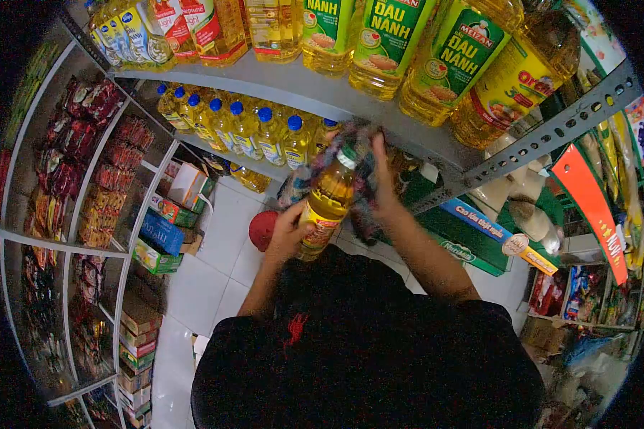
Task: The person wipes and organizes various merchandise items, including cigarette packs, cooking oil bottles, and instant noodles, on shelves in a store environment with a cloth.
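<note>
My left hand (290, 230) is closed around the lower part of a cooking oil bottle (331, 191) with a dark green cap and a yellow-red label. The bottle is tilted in front of my chest, its cap pointing away from me. Beside its neck, my right hand (383, 179) is raised and smeared by motion. A dark patterned cloth (365, 161) hangs at that hand and passes behind the bottle; it looks gripped in the fingers, which are partly hidden.
Large oil bottles (386, 46) line the upper grey shelf (293, 89) ahead. Below, blue-capped bottles (268, 136) stand in a row. Packets fill the left rack (93, 179); cartons (161, 236) sit by it. A red round object (263, 230) is on the tiled floor (222, 247). A perforated metal post (529, 136) rises at right.
</note>
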{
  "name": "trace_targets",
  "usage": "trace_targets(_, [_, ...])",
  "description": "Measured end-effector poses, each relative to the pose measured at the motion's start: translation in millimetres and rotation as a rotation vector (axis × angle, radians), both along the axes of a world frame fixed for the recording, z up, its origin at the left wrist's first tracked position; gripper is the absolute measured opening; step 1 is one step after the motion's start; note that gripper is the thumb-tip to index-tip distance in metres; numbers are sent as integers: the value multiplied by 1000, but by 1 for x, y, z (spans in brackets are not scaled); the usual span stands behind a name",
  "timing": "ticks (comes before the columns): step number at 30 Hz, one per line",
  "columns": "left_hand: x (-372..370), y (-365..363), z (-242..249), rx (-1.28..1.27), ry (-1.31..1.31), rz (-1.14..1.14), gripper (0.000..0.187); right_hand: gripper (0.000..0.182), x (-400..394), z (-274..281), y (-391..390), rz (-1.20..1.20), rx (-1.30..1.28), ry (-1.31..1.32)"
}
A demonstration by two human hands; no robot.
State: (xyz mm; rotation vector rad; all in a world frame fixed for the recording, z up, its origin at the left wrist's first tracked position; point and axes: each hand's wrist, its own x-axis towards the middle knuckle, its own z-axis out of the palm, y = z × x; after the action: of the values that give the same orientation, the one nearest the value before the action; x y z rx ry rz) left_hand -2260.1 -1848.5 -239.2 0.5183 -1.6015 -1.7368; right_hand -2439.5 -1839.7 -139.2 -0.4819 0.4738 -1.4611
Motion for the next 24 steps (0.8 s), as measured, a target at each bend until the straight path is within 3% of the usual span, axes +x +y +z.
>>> trace_targets(1, [-7, 6, 4, -64, -14, 148, 52, 39, 7, -23, 1, -4, 2, -1])
trace_targets(2, [-18, 12, 10, -35, -19, 288, 55, 40, 14, -51, 3, -176, 30, 367])
trace_targets(3, [-20, 9, -14, -28, -22, 283, 55, 42, 20, -67, 7, -344, 62, 737])
trace_targets(4, [-25, -1, -57, 136, 114, 341, 54, 42, 26, -71, 12, -345, 68, 737])
trace_targets(5, [-32, -7, -54, 299, 249, 398, 54, 46, 31, -74, 17, -273, -6, 793])
trace_targets(7, [-39, -4, -48, 330, 304, 471, 50, 52, 30, -84, 20, -205, -72, 847])
trace_targets(9, [-37, -2, -47, 185, 198, 499, 46, 62, 20, -106, 24, -57, 171, 990])
trace_targets(10, [-31, 1, -46, 156, -136, 592, 49, 62, 15, -119, 28, -64, 181, 985])
trace_targets(12, [-29, 2, -50, 173, -78, 570, 50, 43, -1, -142, 39, 18, 2, 1499])
trace_targets(13, [-28, 2, -55, 191, -16, 558, 52, 43, -12, -152, 44, 17, 12, 1500])
trace_targets(15, [-24, -1, -68, 172, 33, 497, 56, 37, -33, -170, 58, 709, -292, 1890])
trace_targets(17, [-30, 0, -54, 89, -255, 498, 57, 29, -49, -210, 94, 722, -81, 1796])
trace_targets(18, [-33, -7, -67, 92, -248, 494, 57, 28, -61, -237, 117, 543, -50, 1750])
trace_targets(19, [-37, -19, -94, -87, -267, 333, 47, 27, -71, -254, 134, 370, -19, 1697])
trace_targets(20, [-43, -26, -125, -261, -288, 165, 39, 27, -75, -241, 139, 374, -5, 1697])
trace_targets(21, [-55, -32, -159, -249, -290, 152, 39, 27, -74, -210, 145, 391, 34, 1836])
trace_targets(23, [-83, -46, -221, 1034, 537, 35, 28, 28, -73, -181, 156, 402, 98, 1970])
trace_targets(24, [-95, -49, -238, 1045, 530, 19, 28, 30, -75, -175, 162, 354, 160, 1930])
